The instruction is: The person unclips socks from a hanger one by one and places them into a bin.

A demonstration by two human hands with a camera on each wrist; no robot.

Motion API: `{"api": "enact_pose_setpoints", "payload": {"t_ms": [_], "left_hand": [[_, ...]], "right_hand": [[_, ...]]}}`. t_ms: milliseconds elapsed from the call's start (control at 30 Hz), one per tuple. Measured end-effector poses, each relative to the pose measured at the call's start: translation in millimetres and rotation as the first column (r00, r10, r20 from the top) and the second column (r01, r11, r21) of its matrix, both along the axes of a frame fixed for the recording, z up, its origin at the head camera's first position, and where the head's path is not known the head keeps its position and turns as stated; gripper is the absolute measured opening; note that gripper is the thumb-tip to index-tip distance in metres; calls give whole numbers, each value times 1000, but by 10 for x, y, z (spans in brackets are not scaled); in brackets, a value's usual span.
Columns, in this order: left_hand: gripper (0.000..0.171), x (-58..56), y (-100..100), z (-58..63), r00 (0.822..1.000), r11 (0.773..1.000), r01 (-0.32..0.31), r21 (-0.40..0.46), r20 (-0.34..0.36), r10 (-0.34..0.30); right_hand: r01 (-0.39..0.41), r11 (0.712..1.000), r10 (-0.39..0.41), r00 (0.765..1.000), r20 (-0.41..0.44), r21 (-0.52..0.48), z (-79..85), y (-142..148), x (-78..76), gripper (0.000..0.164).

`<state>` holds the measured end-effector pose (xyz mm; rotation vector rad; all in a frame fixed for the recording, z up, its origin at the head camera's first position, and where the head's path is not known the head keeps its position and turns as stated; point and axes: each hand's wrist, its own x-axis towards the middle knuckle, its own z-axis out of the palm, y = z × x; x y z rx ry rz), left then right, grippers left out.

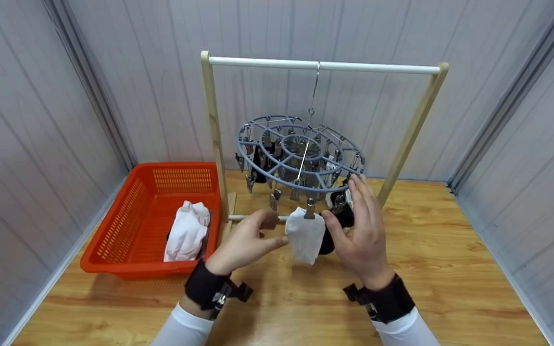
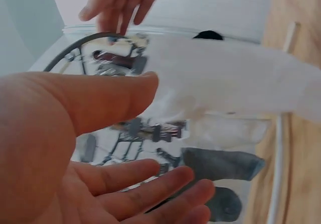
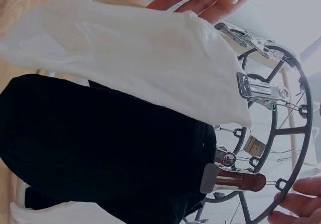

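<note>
A white sock [image 1: 306, 235] hangs by a metal clip [image 1: 309, 210] from the front of a round grey drying hanger [image 1: 327, 190]. To its left is my left hand [image 1: 243, 244], thumb extended toward the sock's edge and fingers loosely spread, nothing gripped. My right hand [image 1: 364, 240] is raised on the other side, its straight fingertips right at the hanger's outer ring. Beside the white sock, a black sock [image 3: 100, 143] hangs from a brown-and-grey clip [image 3: 241, 179]. More dark socks [image 2: 220, 163] show behind, partly hidden.
An orange basket [image 1: 113, 230] with white socks [image 1: 188, 233] in it stands at the left. The hanger hooks onto the white bar [image 1: 378, 67] of a wooden-legged rack [image 1: 414, 129]. Several unused clips [image 1: 274, 199] dangle from the rings. Pale panels enclose the wooden table [image 1: 450, 269].
</note>
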<state>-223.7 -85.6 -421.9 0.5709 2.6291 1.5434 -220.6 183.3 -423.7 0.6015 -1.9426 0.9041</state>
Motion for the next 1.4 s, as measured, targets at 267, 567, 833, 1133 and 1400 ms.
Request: {"api": "enact_pose_setpoints", "payload": {"t_ms": [267, 567, 833, 1133, 1400], "left_hand": [[66, -42, 164, -140, 999, 998, 15, 58, -35, -13], [55, -70, 190, -205, 1000, 998, -5, 64, -31, 7], [63, -143, 205, -320, 998, 988, 8, 156, 67, -19], [33, -124, 189, -374, 993, 979, 97, 179, 54, -108], [34, -72, 191, -338, 990, 984, 114, 134, 72, -124]], "right_hand": [[-3, 1000, 3, 1000, -16, 2, -13, -16, 25, 72], [-16, 1000, 17, 999, -50, 7, 7, -66, 49, 76], [-21, 1000, 21, 999, -46, 9, 19, -79, 67, 75], [-30, 999, 30, 999, -24, 18, 25, -82, 83, 73], [-32, 999, 32, 999, -35, 15, 31, -82, 88, 72]]}}
